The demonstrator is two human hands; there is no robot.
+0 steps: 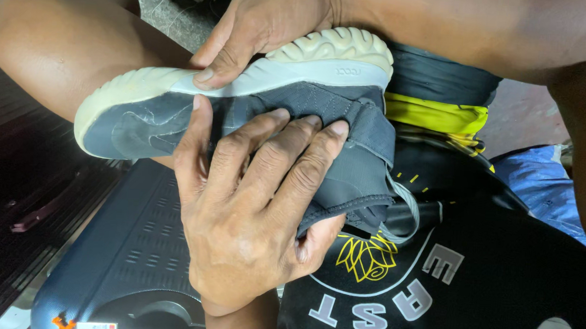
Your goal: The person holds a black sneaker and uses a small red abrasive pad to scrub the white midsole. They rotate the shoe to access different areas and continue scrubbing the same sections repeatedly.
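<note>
The person sits with a grey high-top sneaker (pixel 146 118) held in both hands above the lap, turned on its side so the cream ribbed sole (pixel 327 45) faces up and away and the toe points to the person's left, in front of the bare left knee (pixel 50 41).

The left hand (pixel 249 209) comes up from below. Its grip is closed around the ankle part of the upper, with four fingers spread flat across the grey fabric and the thumb hooked under the collar edge. The right hand (pixel 268 21) reaches in from the top. Its grip is closed over the sole, with the thumb (pixel 207 74) pressed on the pale midsole band just above the seam where the upper meets it. The other fingers wrap behind the sole and are hidden.

The work in hand appears to be pressing or checking along that seam, with both hands squeezing upper and midsole together. A further move along the seam would call for the left hand to brace the shoe while the right thumb shifts toward toe or heel.

A grey lace (pixel 409 209) dangles from the collar. Below the shoe lies a dark blue ribbed hard case (pixel 131 256), beside it the person's black printed shirt (pixel 488 305), and to the right some blue cloth (pixel 542 190).
</note>
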